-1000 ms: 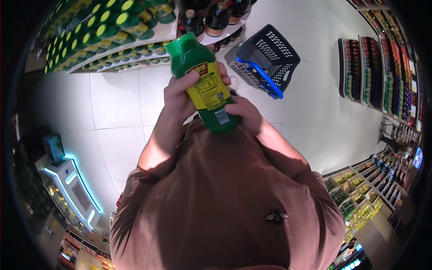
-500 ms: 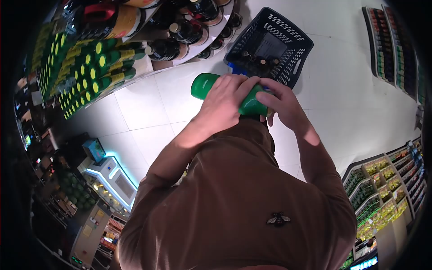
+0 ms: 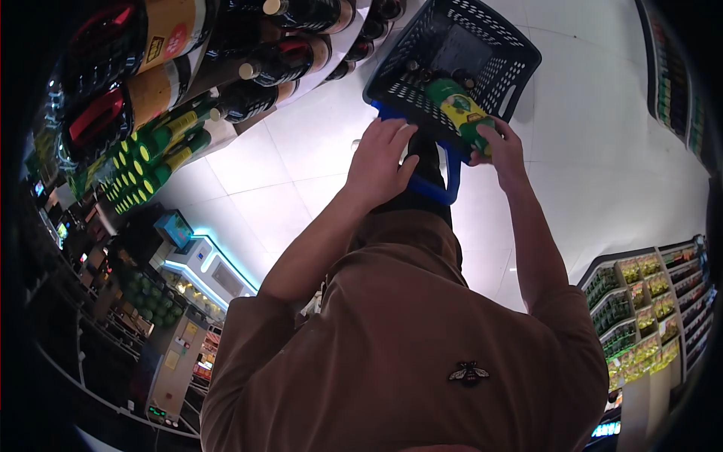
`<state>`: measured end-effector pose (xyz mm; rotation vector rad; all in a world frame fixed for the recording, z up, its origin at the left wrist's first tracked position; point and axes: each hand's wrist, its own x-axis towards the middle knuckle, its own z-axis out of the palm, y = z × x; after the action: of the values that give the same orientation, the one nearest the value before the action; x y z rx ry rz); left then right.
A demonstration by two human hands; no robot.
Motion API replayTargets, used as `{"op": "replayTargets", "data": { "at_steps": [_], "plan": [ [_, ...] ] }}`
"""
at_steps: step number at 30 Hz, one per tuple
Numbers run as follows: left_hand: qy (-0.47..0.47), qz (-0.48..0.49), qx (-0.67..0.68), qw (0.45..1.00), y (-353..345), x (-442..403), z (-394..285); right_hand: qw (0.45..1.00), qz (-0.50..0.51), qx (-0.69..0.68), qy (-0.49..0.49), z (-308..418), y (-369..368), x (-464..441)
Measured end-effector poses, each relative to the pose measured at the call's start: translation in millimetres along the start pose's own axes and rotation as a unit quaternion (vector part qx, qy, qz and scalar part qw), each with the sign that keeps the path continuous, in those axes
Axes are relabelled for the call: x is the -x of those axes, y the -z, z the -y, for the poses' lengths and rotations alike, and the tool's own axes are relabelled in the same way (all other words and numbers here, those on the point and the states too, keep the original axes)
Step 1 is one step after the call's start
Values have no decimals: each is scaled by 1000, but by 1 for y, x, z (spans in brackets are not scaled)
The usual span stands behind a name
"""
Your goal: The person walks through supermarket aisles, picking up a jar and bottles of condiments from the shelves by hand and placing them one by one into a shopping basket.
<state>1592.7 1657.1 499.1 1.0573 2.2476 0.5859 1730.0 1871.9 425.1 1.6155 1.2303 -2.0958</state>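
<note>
In the head view, my right hand (image 3: 503,153) is closed around the lower end of a green bottle (image 3: 457,109) with a yellow label. The bottle lies tilted across the near rim of a dark blue shopping basket (image 3: 514,44), its far end inside. Several dark bottles with pale caps (image 3: 413,69) are in the basket, partly covered by the green one. My left hand (image 3: 379,162) holds nothing, thumb and fingers apart, beside the basket's bright blue handle (image 3: 453,179). Whether it touches the handle, I cannot tell.
Shelving at the upper left carries large dark bottles (image 3: 282,62) and rows of green bottles (image 3: 154,147). More stocked shelves (image 3: 640,301) stand at the right. A lit white machine (image 3: 218,264) is at the lower left. Pale tiles (image 3: 580,120) cover the floor.
The green bottle has gone from between both hands to the basket, held by my right hand alone. My left hand has let go of it. The basket handle now shows.
</note>
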Motion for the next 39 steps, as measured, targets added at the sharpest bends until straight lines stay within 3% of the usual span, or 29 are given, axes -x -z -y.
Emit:
{"op": "replayTargets", "data": {
  "at_steps": [4, 7, 10, 15, 18, 30, 33, 37, 39],
  "plan": [
    [7, 26, 5, 1000, -33, 5, 24, 989, -88, -10, -118, -52, 6, -118],
    [8, 18, -1, 1000, -53, 9, 35, 976, -67, -11, -209, -88, 6, -200],
    [29, 1, 13, 1000, -62, 5, 37, 967, -54, -50, -242, -127, 5, -270],
    [8, -11, 3, 1000, -68, -9, 44, 948, -151, -39, -278, -162, -8, -359],
    [13, 6, 0, 1000, -70, -9, 49, 947, -154, -14, -281, -200, -5, -406],
    [62, 65, 25, 996, -73, -16, 59, 963, -182, -46, -191, -301, 2, -491],
    [61, 43, 26, 997, -75, -14, 61, 964, -199, -25, -175, -295, 3, -488],
    [32, 14, 28, 999, -74, -16, 62, 953, -197, -41, -228, -274, 4, -463],
    [27, -8, 32, 999, -74, -13, 59, 961, -159, -1, -225, -256, 4, -433]
  ]
}}
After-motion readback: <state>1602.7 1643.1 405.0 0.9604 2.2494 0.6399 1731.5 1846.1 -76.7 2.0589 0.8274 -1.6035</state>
